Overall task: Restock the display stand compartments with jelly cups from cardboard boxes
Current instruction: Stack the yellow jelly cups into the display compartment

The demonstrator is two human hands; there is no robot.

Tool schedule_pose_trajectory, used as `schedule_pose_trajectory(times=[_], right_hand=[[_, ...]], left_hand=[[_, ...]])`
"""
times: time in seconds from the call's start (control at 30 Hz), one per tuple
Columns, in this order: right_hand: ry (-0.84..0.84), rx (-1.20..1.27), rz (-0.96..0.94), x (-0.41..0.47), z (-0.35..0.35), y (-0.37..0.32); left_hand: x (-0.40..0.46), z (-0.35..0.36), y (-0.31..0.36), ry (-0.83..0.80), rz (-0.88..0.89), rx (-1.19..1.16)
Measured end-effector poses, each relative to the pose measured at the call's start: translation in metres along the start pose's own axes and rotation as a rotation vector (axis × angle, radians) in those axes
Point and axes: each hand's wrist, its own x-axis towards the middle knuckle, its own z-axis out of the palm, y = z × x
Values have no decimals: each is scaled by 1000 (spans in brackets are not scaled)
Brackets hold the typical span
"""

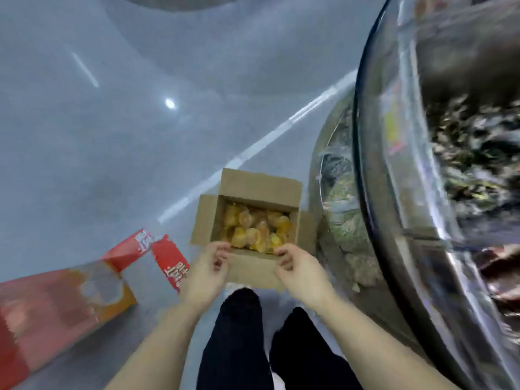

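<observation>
Fingers (218, 256) of both hands curl over the cardboard box (253, 266) flap

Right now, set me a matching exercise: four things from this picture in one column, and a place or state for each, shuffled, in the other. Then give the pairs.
Things:
1. cardboard box
2. jelly cups
3. red carton
4. display stand

Places or states:
A. lying on the floor, left of the person's legs
B. orange and yellow, piled inside the box
C. curved and clear-walled, along the right edge of the view
D. flaps open, on the floor ahead of the feet, both hands at its near flap

Pairs: 1-D, 2-B, 3-A, 4-C
</observation>
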Motion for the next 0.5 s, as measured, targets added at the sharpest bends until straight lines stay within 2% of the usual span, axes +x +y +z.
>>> schedule_pose_trajectory(times=[0.1, 0.27, 0.4, 0.5], right_hand=[[-27, -145, 80, 100, 51, 47], [-72, -420, 97, 245, 118, 127], [-139, -731, 133, 305, 145, 181], [-85, -953, 25, 323, 153, 205]], left_hand=[[67, 24, -63, -119, -55, 95], [170, 80, -145, -220, -43, 310], [227, 127, -185, -412, -130, 611], [253, 157, -196, -419, -205, 816]])
